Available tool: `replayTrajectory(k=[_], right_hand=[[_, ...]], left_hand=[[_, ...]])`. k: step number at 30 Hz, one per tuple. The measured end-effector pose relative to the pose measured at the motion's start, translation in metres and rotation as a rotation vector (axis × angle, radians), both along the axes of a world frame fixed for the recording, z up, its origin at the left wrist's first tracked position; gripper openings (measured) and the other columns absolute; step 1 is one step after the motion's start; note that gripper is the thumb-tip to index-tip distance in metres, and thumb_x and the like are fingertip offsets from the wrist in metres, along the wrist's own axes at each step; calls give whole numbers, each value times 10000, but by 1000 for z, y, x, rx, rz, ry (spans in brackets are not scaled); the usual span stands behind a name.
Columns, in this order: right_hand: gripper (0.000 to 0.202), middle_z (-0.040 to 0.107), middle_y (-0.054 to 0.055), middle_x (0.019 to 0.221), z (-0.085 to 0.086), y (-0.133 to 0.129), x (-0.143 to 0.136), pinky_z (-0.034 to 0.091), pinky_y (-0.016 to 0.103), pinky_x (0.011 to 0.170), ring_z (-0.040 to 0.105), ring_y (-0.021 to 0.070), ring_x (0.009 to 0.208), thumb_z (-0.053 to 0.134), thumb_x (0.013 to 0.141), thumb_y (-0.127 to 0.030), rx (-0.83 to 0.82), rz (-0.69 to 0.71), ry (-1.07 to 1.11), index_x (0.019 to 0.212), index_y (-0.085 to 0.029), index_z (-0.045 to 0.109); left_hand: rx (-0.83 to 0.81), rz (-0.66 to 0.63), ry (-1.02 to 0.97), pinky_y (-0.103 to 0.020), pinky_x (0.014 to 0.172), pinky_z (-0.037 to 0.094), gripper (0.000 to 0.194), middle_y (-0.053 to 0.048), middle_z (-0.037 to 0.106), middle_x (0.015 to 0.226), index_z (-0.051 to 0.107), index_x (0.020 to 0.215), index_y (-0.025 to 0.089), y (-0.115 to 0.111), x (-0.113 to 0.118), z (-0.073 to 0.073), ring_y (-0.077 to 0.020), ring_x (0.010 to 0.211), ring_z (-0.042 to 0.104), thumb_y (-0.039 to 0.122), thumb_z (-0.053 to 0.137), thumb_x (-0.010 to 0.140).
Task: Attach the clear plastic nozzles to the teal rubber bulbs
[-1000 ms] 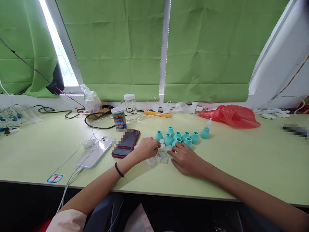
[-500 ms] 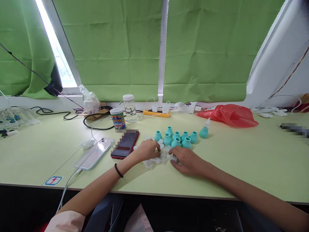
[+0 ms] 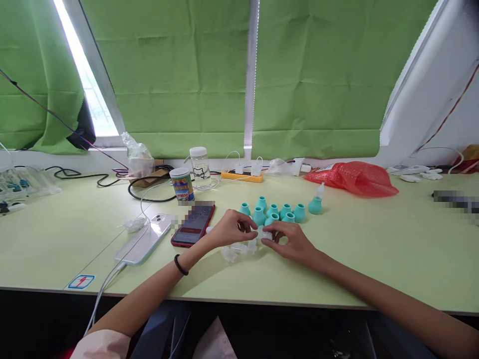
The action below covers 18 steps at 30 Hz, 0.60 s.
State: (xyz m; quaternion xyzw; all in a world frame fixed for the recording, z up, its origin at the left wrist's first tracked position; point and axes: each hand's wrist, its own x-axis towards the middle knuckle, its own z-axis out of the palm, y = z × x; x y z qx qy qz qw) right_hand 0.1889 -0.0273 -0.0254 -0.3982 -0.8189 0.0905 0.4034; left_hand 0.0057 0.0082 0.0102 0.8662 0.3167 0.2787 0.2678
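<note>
My right hand [image 3: 286, 239] pinches a small clear plastic nozzle [image 3: 266, 234] between thumb and fingers, lifted a little off the table. My left hand [image 3: 235, 229] meets it from the other side, thumb and fingertips closed at the nozzle's left end; whatever they grip is hidden. Below the hands lies a loose heap of clear plastic pieces [image 3: 230, 253]. Just beyond stand several teal rubber bulbs [image 3: 258, 216] with open necks, close together. Apart to their right, one teal bulb [image 3: 315, 206] carries a clear pointed tip [image 3: 321, 190].
Left of the hands lie a red-edged phone [image 3: 194, 227] and a pale phone [image 3: 144, 239] with a white cable. Behind are a printed canister [image 3: 182, 185], a clear bottle [image 3: 201, 172] and a yellow power strip [image 3: 243, 176]. A red plastic bag [image 3: 355, 178] lies at back right.
Both hands have risen slightly from the heap and come together. The right hand has lifted a clear nozzle, and the left fingertips have moved right to meet it.
</note>
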Motion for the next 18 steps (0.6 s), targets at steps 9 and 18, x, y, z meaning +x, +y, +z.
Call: replayTrajectory(k=[9,18], right_hand=[[209,586,37,682,3,-3,-2,470,243,518,526,104,537,582,673,-259,-10,52,112,845,-142,595],[181,590,33,670,5,-7,-3,468,243,518,527,103,535,588,664,-236,20,42,119,824,-151,601]], left_hand=[[-37,-63,-58,-155,447,385,213,-7,536,513,629,763,94,-2,1,-2,-54,457,452,260,553,653],[-39,-71,-57,-155,440,376,223,-4,529,508,630,776,99,-2,1,-2,-52,455,439,273,554,659]])
